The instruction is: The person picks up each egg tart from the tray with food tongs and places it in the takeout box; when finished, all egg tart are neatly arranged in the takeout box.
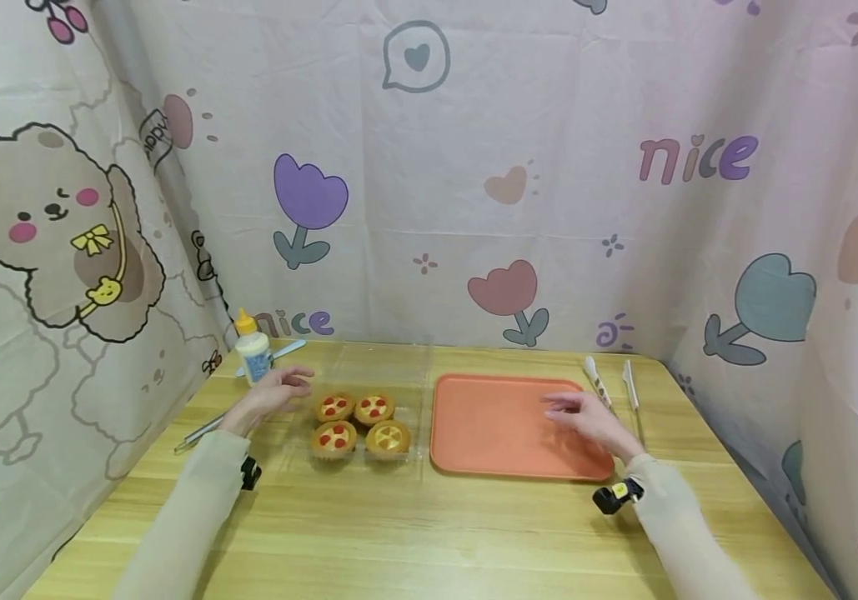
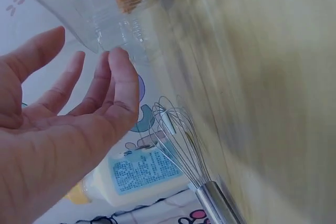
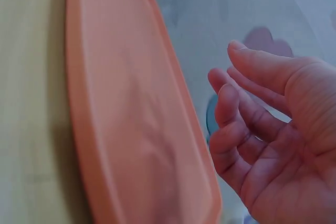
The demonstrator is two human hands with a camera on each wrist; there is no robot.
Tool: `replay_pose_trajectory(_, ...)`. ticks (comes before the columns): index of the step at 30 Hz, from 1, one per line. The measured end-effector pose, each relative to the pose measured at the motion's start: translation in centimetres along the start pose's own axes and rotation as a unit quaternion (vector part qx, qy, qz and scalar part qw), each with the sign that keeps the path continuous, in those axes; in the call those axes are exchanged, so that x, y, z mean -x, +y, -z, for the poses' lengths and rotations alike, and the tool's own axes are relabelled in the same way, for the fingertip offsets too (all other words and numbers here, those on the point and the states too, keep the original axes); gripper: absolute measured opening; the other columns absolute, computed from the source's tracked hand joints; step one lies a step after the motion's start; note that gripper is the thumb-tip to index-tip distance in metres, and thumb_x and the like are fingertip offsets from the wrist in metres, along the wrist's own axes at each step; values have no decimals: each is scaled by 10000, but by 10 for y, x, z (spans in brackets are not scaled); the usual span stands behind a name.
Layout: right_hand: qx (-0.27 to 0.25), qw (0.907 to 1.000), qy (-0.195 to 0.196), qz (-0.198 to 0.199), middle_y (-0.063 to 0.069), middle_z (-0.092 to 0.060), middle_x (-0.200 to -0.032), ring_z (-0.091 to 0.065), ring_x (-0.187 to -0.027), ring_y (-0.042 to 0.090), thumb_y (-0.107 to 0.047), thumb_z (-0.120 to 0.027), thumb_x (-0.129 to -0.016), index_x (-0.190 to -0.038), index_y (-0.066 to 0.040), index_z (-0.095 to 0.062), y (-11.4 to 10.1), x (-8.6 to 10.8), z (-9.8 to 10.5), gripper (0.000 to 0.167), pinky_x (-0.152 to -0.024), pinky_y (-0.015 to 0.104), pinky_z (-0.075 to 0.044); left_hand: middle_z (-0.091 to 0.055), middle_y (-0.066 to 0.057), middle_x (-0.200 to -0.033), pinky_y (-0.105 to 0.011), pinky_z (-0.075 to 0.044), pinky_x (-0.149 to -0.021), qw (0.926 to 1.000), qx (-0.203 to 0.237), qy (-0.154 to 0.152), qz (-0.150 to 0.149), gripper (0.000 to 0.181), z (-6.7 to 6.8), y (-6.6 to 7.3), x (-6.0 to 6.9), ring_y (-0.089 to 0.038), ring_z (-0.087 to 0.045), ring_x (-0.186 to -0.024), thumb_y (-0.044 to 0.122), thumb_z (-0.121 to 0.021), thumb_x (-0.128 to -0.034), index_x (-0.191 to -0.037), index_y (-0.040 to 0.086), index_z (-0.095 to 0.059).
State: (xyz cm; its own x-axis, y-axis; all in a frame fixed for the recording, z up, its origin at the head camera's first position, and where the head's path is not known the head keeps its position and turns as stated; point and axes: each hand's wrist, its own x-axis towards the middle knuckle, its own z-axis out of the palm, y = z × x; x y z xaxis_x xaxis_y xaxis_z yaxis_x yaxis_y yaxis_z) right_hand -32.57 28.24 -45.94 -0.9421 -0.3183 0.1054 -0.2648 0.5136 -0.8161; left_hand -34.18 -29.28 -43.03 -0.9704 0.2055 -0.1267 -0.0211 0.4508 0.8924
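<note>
My left hand [image 1: 273, 397] hovers just left of a clear plastic box [image 1: 415, 417] with its lid raised at the back. Inside the box are several small tarts [image 1: 387, 439], most with red pieces on top. In the left wrist view the fingers [image 2: 125, 80] are loosely bent and hold nothing; the box is beyond them. Over the right side of an orange tray [image 1: 489, 425] hangs my right hand [image 1: 586, 419], its fingers relaxed around nothing. The right wrist view shows this hand above the tray's surface, apart from it.
A white bottle with a yellow cap [image 1: 254, 353] stands at the back left, by a light blue utensil [image 1: 289, 348]. A wire whisk [image 2: 181, 142] lies near the left forearm. Two white-handled utensils, one patterned [image 1: 597, 379] and one plain [image 1: 629, 385], lie right of the tray.
</note>
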Motion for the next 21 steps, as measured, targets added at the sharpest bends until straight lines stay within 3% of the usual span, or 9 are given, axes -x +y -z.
replay_pose_trajectory(8,-788,9961,-377,-159,251,-636,-1242,-647,-905,317,-216,-690,-924,-1341,28,-564,-28,-32,-38,499,-702,355,-561,-397,-331,-1403,-531,-477,-1015,9995,310,73,-20,530,2,-6,-15,-464,-456,-1271,65,-521,-997,-1479,-29,-322)
replay_pose_trajectory(13,-1154,9909,-648,-229,226,-607,-1308,-622,-1061,357,-194,-660,-946,-1346,20,-565,-49,-53,-68,463,-835,418,-563,-408,-332,-1422,-491,-504,-995,9981,565,215,-80,525,3,-14,-23,-444,-503,-1241,81,-486,-1017,-1501,-14,-305)
replay_pose_trajectory(17,-1438,9857,-821,-322,225,-597,-1324,-619,-1071,392,-171,-643,-956,-1371,12,-543,-61,-69,-92,465,-857,453,-567,-375,-329,-1464,-487,-497,-1005,9958,873,191,-175,545,3,-19,-30,-437,-511,-1246,58,-488,-1012,-1512,-15,-283)
replay_pose_trajectory(21,-1580,9829,-932,-139,233,-571,-1355,-634,-1089,388,-139,-617,-967,-1387,24,-519,-68,-88,-114,461,-876,415,-570,-302,-313,-1520,-477,-488,-1019,9938,1077,98,-270,583,5,-22,-32,-441,-483,-1279,70,-492,-1015,-1528,-19,-230)
